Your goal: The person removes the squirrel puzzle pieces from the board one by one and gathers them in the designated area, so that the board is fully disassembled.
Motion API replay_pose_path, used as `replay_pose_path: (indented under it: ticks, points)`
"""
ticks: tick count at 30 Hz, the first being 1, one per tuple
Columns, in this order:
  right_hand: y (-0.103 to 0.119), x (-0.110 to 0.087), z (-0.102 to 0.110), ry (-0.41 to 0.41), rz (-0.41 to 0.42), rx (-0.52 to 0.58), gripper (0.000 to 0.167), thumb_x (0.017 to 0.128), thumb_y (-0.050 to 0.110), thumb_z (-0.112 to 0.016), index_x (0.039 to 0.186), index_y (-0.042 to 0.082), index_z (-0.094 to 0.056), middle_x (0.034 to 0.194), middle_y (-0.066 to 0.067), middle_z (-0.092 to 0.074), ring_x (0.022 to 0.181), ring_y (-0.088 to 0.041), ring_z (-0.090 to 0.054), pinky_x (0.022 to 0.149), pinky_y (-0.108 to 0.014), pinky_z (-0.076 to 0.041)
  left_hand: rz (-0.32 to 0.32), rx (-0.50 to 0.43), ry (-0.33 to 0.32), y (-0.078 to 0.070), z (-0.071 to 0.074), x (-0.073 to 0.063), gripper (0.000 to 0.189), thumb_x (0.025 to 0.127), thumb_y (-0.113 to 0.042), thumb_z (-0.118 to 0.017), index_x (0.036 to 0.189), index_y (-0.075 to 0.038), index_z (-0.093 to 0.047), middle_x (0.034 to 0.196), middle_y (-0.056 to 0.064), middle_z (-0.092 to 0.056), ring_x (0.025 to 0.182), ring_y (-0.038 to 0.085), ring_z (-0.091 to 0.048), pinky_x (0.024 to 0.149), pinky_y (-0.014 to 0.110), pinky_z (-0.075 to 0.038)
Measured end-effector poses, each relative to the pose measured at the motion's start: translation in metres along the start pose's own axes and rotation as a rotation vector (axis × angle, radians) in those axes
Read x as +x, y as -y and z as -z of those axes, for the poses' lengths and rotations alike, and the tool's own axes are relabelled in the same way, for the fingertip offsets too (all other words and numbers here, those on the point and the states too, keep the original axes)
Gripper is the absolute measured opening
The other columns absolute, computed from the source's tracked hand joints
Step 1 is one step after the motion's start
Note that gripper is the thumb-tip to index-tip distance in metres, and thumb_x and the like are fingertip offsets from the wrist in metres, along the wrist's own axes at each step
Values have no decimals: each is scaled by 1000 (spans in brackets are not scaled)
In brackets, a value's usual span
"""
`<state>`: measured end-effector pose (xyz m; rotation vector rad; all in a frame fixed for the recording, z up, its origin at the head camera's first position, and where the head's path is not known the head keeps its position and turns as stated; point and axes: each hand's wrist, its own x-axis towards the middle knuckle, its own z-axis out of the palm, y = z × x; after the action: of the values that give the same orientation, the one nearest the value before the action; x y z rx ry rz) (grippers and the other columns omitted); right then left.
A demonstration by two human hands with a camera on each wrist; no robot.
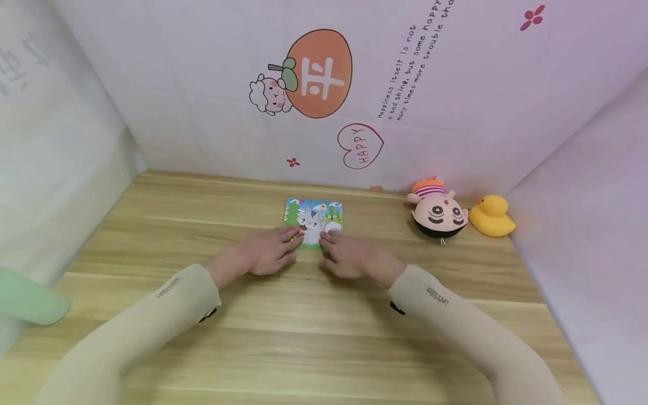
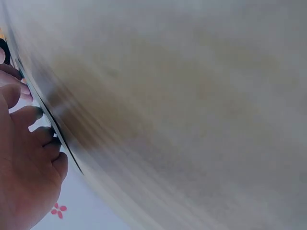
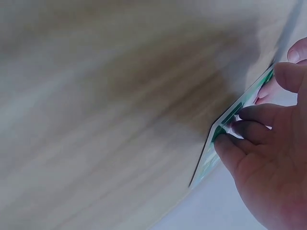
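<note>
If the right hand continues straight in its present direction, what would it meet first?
Moving on over the picture card, the right hand would probably meet the left hand first, whose fingers reach in from the opposite side; exact heights are hard to judge.

Table (image 1: 324, 343), smooth wood grain, faint sheen; picture card (image 1: 331, 211), smooth, paper-like; duck (image 1: 491, 220), smooth, plastic-looking; sleeves (image 1: 152, 318), matt cloth.

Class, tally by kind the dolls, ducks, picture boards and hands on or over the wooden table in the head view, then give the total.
Doll: 1
Yellow duck: 1
Picture board: 1
Hands: 2 (left hand, right hand)
Total: 5
</note>
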<state>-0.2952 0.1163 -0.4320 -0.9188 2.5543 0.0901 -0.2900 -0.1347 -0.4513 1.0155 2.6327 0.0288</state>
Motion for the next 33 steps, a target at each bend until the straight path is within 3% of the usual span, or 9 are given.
replay_pose_path:
  ticks: [13,25,33]
  points:
    - [11,-43,-23,-40,84,26,67,111,49,-37,164,8,-31,174,-10,-23,163,-29,-23,134,-46,-26,-32,-19,-34,-31,-16,-26,63,111,-45,-37,165,-14,-27,176,11,-17,164,31,-19,134,49,-26]
    - [28,-70,-39,-36,134,-60,67,111,51,-34,164,11,-31,175,-6,-25,163,-25,-25,132,-43,-31,-56,-9,-70,-51,-25,-55,59,111,-42,-42,162,-15,-37,173,10,-29,161,32,-30,131,49,-34]
    - [36,-79,-40,-36,157,-22,64,112,47,-37,163,9,-34,174,-8,-28,162,-26,-27,132,-44,-32,-37,3,-46,-64,-20,-64,59,108,-43,-47,160,-14,-42,171,10,-33,160,31,-33,130,48,-35]
